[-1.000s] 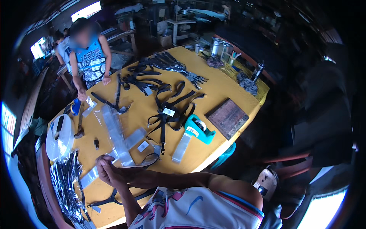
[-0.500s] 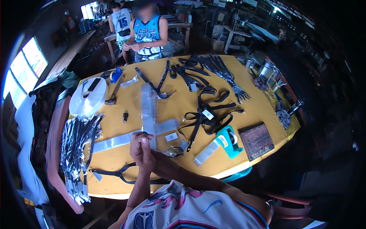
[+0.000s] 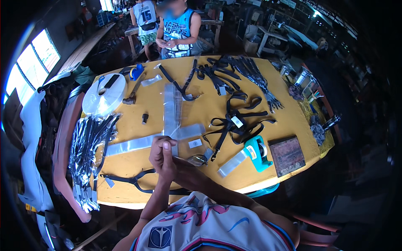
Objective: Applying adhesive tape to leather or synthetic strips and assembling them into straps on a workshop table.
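My left hand [image 3: 164,155] is closed, its thumb pressed along the curled fingers, above the near middle of the yellow table. Whatever it may hold is too small or hidden to make out. My right hand lies behind it, with the right forearm [image 3: 192,175] crossing in from the right; its fingers are hidden. Beneath and beyond the hands are a lengthwise clear plastic strip [image 3: 171,108] and a crosswise clear strip [image 3: 134,145]. A white card [image 3: 195,143] lies just right of them. A black strap [image 3: 121,179] with a small tag runs along the near edge, partly behind my left wrist.
Right of my hands are a black strap harness [image 3: 234,119], a turquoise tape dispenser [image 3: 258,154] and a dark block [image 3: 287,155]. Leftward sit bagged black straps [image 3: 90,154], a large white roll [image 3: 104,95] and a hammer [image 3: 130,99]. A person [image 3: 180,31] stands across the table.
The whole view has shifted, so the table and things sit further right and slightly higher. My hands stay together in nearly the same closed pose.
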The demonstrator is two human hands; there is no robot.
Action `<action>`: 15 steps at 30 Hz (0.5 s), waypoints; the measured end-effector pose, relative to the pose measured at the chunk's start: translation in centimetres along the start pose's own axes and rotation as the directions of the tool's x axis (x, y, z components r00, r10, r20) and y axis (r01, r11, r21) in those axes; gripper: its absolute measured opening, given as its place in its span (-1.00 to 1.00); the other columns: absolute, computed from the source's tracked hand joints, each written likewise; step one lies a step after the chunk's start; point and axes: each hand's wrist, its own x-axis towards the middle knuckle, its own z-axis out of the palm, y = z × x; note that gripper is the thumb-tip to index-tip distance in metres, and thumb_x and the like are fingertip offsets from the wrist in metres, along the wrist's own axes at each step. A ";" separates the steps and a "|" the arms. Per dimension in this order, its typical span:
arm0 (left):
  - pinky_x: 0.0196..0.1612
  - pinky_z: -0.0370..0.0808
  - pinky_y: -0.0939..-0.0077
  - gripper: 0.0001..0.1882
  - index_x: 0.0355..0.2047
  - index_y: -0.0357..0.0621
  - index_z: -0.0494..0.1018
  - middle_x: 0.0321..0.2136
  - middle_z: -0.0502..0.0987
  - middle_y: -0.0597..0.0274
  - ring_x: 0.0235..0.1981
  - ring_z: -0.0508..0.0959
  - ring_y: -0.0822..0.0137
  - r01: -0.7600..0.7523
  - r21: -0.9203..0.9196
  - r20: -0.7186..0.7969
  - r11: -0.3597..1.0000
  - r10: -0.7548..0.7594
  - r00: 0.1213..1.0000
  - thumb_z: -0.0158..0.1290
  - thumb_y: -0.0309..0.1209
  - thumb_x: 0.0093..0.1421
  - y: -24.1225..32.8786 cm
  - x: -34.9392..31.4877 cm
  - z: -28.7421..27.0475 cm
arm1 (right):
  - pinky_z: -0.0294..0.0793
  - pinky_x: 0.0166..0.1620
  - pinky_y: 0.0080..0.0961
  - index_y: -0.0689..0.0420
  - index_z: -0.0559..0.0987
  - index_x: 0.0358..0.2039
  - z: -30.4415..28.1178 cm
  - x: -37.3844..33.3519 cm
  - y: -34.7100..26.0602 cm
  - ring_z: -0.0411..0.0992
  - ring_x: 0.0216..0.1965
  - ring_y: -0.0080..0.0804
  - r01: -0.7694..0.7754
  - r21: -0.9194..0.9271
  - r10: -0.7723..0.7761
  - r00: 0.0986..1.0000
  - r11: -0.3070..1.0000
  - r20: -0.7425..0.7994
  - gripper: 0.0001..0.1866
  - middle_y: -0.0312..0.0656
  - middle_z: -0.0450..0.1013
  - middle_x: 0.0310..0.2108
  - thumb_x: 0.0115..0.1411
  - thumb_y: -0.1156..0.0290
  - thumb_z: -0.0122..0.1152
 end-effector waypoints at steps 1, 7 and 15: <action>-0.16 0.37 0.49 -0.75 -0.37 -0.35 0.47 -0.39 0.47 0.11 -0.30 0.45 0.34 0.008 -0.017 -0.003 1.000 -0.008 1.000 -0.08 -0.42 0.37 -0.1 -0.1 -0.1 | 0.42 0.05 -0.53 0.20 0.35 0.15 -0.1 -0.2 0.1 0.38 0.02 -0.56 0.002 -0.001 -0.002 1.000 1.000 -0.004 -0.63 -0.27 0.38 0.00 0.41 0.31 -0.03; -0.15 0.37 0.49 -0.76 -0.38 -0.34 0.47 -0.38 0.48 0.14 -0.30 0.45 0.35 0.142 -0.146 -0.003 0.979 -0.144 0.990 -0.08 -0.43 0.36 0.1 -1.2 0.3 | 0.41 0.07 -0.52 0.19 0.36 0.14 -0.9 -0.6 0.0 0.37 0.04 -0.55 -0.001 -0.010 0.001 1.000 1.000 -0.002 -0.63 -0.26 0.38 0.01 0.42 0.29 -0.06; -0.15 0.37 0.48 -0.77 -0.38 -0.30 0.46 -0.37 0.48 0.18 -0.31 0.44 0.39 0.173 -0.190 -0.006 0.966 -0.177 0.984 -0.08 -0.42 0.37 -0.6 -0.6 -0.4 | 0.47 -0.02 -0.55 0.16 0.35 0.10 0.7 -0.7 0.4 0.40 0.01 -0.52 -0.073 0.060 0.080 0.990 0.996 -0.118 -0.65 -0.25 0.38 -0.01 0.39 0.29 0.02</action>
